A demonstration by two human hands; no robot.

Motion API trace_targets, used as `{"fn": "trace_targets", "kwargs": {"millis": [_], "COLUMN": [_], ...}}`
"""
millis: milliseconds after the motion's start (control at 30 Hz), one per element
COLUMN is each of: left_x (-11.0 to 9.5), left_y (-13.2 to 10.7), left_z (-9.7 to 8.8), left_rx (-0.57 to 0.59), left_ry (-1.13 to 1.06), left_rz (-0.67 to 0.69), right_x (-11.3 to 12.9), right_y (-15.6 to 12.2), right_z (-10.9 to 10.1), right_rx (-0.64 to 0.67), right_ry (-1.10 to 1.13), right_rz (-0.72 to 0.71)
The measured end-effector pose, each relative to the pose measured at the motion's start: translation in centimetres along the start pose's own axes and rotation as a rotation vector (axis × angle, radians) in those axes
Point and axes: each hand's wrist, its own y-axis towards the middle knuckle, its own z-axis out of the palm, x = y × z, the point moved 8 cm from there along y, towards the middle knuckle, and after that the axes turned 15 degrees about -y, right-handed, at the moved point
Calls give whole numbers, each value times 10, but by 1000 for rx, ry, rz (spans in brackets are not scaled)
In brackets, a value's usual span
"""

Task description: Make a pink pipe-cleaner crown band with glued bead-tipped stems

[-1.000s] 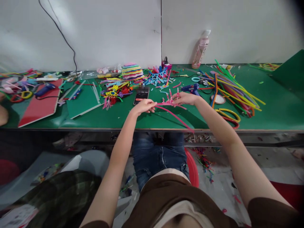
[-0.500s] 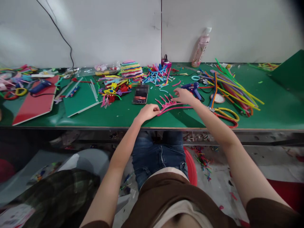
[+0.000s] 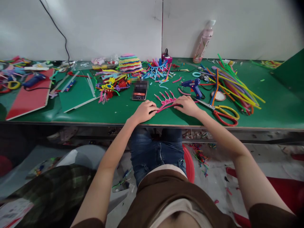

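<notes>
A pink pipe-cleaner crown (image 3: 166,101) lies near the front of the green table, with small loops and several beaded prongs pointing away from me. The fingers of my left hand (image 3: 144,111) are closed in a pinch on the left end of its long pink strips. On the other side, my right hand (image 3: 187,105) presses thumb and fingers onto the strips just right of the loops, covering part of them. A blue glue gun (image 3: 194,86) lies beyond my right hand. Scissors (image 3: 225,114) with yellow and red handles rest to its right.
A phone (image 3: 139,90) lies beyond my left hand. Bundled pipe cleaners (image 3: 239,84) spread at the right, near a small round white dish (image 3: 218,96). Striped pipe cleaners (image 3: 130,64) are stacked at the back. A pink bottle (image 3: 203,42) leans against the wall; a red board (image 3: 32,95) lies left.
My right hand has come down and closer to me, from the prongs onto the pink strips. My left hand stays at the left end. The camera view has shifted slightly.
</notes>
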Motion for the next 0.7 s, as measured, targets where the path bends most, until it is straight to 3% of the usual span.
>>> {"fn": "trace_targets", "kwargs": {"millis": [133, 467, 700], "left_x": [-7, -18, -16], "left_y": [-2, -19, -22], "left_z": [0, 5, 8], "left_rx": [12, 97, 109], "left_ry": [77, 246, 255], "left_rz": [23, 11, -38], "right_x": [11, 38, 79], "right_y": [-6, -49, -59], "right_z": [-1, -5, -7], "right_rx": [75, 94, 158], "right_ry": [2, 25, 128], "right_rz": [-30, -48, -131]}}
